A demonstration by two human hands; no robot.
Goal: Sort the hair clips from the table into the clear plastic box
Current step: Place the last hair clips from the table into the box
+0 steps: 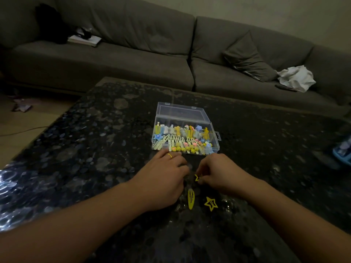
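Observation:
The clear plastic box (215,143) stands open on the dark speckled table (95,149), its lid raised behind, holding several yellow, pink and blue hair clips. Just in front of it, my right hand (218,171) pinches a small yellow star clip (198,177). My left hand (165,173), with a gold ring, rests palm down on the table beside it, fingers curled near the same clip; whether it holds anything is hidden. A long yellow snap clip (191,198) and a yellow star clip (210,203) lie loose on the table below my hands.
A grey sofa (133,59) runs along the far side, with a cushion (248,57), a white cloth (296,77) and a book (84,40) on it. A blue object (342,152) sits at the table's right edge. A cable crosses the floor at left.

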